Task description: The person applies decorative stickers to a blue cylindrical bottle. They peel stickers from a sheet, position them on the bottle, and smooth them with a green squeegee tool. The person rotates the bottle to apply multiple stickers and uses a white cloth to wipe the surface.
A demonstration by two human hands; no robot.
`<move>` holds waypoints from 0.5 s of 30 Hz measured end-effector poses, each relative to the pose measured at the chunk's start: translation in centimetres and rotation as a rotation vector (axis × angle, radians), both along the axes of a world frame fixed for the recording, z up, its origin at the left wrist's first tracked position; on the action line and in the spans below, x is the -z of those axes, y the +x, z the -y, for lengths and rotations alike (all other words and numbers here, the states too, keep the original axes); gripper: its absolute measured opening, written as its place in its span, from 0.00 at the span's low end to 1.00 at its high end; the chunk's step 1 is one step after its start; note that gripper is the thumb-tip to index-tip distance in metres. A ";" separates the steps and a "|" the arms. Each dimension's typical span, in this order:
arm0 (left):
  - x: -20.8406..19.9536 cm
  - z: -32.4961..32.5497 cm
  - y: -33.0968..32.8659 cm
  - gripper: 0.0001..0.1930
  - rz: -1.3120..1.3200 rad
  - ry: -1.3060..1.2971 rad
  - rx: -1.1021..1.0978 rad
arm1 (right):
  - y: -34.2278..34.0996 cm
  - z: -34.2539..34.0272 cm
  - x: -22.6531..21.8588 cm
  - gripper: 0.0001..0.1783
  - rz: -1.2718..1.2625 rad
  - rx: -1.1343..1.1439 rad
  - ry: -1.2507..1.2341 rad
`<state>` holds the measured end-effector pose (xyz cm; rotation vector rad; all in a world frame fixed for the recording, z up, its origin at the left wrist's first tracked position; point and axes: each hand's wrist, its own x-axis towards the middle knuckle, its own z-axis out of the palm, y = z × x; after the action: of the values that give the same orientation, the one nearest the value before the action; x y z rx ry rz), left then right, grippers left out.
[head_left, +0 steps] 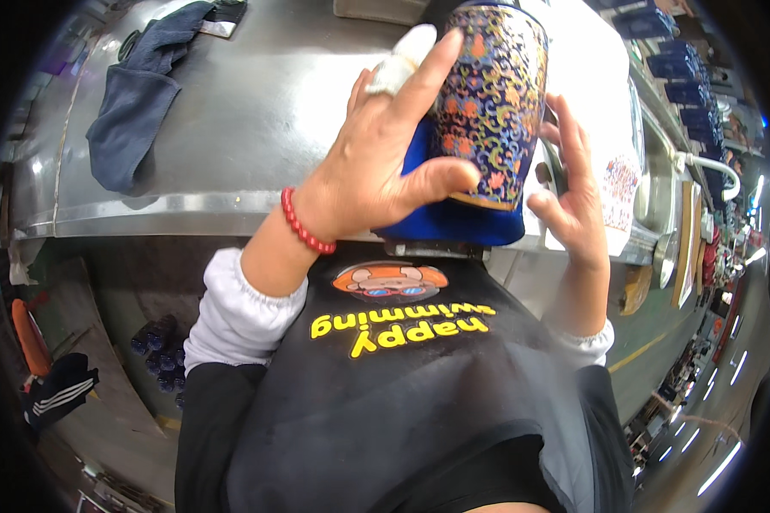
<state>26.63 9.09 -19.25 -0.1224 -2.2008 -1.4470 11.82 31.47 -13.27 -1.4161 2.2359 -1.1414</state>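
A dark blue vase (489, 103) covered with orange, yellow and pale scrollwork and a gold rim band lies tilted at the near edge of the metal bench. Under its lower end is a bright blue surface (462, 224), whose kind I cannot make out. My left hand (376, 150) is spread along the vase's left side, thumb and forefinger stretched over the pattern. White covers (402, 64) wrap some of its fingers. On the other side, my right hand (577, 192) has its fingers apart, tips close to the vase; whether they touch it is hidden.
A dark blue cloth (137, 120) lies on the metal bench (248, 94) at left. White sheets (590, 77), one with a printed pattern, lie right of the vase. Farther right are a sink (659, 184) with a white faucet (717, 167) and several blue vessels (689, 94) in rows.
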 end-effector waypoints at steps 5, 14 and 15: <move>-0.1 -2.0 2.6 0.60 0.165 -0.324 -0.193 | 0.4 0.2 -1.0 0.55 -0.114 0.013 0.046; -1.5 -2.0 2.8 0.51 0.141 -0.637 -0.412 | 2.6 0.9 -3.3 0.42 -0.417 -0.051 0.133; -1.6 -2.0 2.7 0.51 0.128 -0.626 -0.414 | 2.9 1.0 -3.4 0.40 -0.381 -0.024 0.143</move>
<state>29.31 11.13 -17.63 0.2113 -2.5196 -0.5342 14.77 30.43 -9.88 -1.7108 2.4806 -0.7329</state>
